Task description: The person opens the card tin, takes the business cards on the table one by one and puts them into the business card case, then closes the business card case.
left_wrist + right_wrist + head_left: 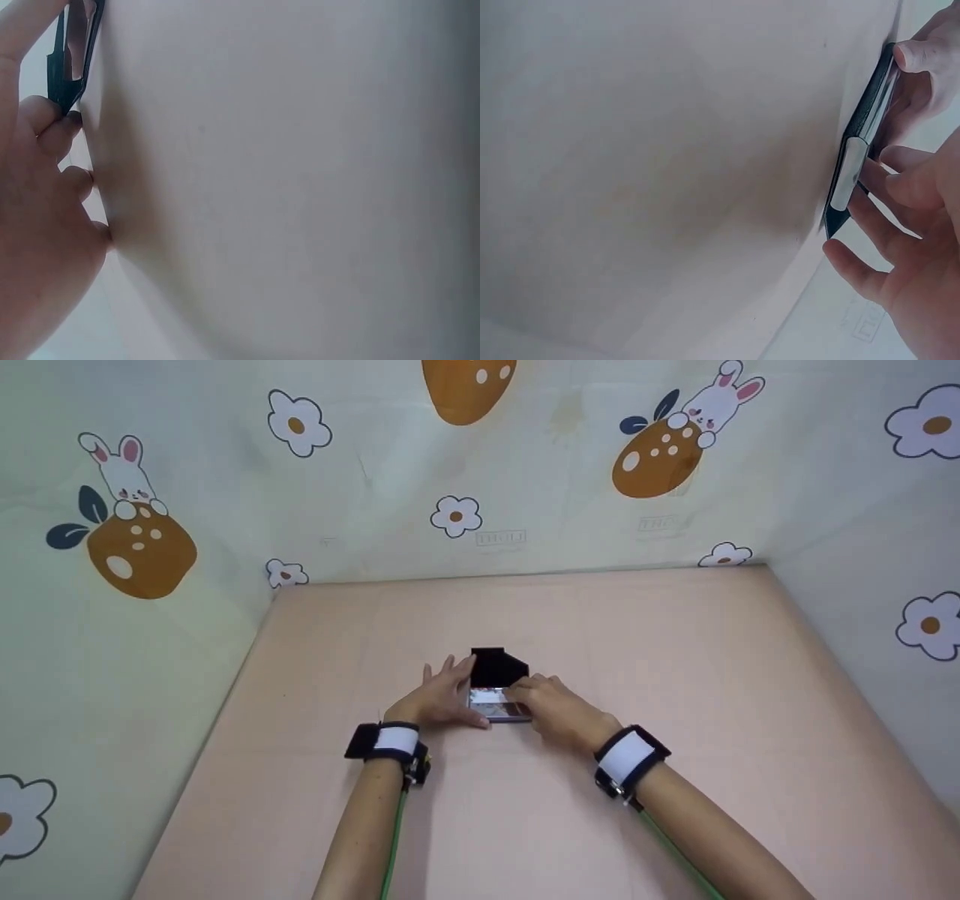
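A small black card case (496,668) lies on the table with its flap folded back and one corner cut at a slant. Its near half has a glossy, picture-like face (491,703). My left hand (442,694) holds the case at its left side, thumb at the near corner and fingers along the far edge. From the right, my right hand (559,709) has its fingertips bent over the case's middle and right edge. In the right wrist view, a silvery strip (850,174) runs along the case's side, beside the right fingers (881,225), which partly hide the inside.
A pale pink tabletop (360,645) spreads around the case. Behind and at both sides hangs a white cloth (375,472) printed with bunnies, brown fruits and flowers. Each wrist wears a strapped band (634,757) with a green cable (395,840) running back along the forearm.
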Motion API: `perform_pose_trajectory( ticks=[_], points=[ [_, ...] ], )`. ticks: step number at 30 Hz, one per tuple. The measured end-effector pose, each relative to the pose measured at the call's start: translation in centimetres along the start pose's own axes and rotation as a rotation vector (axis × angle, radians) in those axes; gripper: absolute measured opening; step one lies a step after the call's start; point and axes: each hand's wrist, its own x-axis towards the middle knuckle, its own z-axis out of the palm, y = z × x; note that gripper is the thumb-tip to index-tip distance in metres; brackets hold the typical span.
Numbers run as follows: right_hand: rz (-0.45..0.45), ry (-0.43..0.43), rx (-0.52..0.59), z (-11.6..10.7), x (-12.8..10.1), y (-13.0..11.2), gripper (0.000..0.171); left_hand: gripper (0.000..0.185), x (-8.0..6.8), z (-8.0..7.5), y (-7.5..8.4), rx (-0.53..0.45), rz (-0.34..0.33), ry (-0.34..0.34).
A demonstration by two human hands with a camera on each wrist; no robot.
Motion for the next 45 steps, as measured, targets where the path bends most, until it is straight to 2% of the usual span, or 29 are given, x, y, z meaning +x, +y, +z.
perform_pose_trajectory(
  ticks=[4, 6, 12, 16, 22, 25, 29, 35, 45],
  points=[
    [-0.014, 0.042, 0.023, -0.2, 0.1, 0.2, 0.044, 0.123, -0.2, 0.0, 0.1, -0.004, 0.000, -0.003],
    [0.008, 0.053, 0.035, -0.3, 0.2, 0.4, 0.040, 0.123, -0.3, 0.1, 0.1, -0.003, 0.000, -0.002],
    [0.171, 0.047, 0.122, -0.7, 0.6, 1.1, 0.047, 0.122, -0.4, 0.3, 0.1, 0.016, 0.016, 0.006],
    [0.204, 0.021, 0.114, -0.9, 0.9, 1.6, 0.049, 0.121, -0.6, 0.3, -0.1, 0.021, 0.023, 0.008],
    [0.201, -0.002, 0.141, -1.3, 1.2, 1.8, 0.052, 0.122, -1.0, 0.0, 0.3, -0.033, 0.013, 0.017],
    [0.194, 0.026, 0.138, -1.6, 1.0, 1.6, 0.050, 0.123, -1.4, -0.3, 0.6, -0.073, 0.016, 0.009],
    [0.147, 0.073, 0.081, -1.6, 0.2, 1.3, 0.048, 0.123, -2.1, -0.4, 0.7, -0.095, 0.025, 0.003],
    [0.101, 0.115, 0.058, -1.3, -0.9, 0.8, 0.050, 0.133, -3.1, 0.0, 0.7, -0.136, 0.047, 0.021],
    [0.020, 0.105, -0.015, -1.1, -2.8, -0.5, 0.049, 0.129, -5.5, 0.8, 1.0, -0.097, 0.090, -0.023]
  ],
)
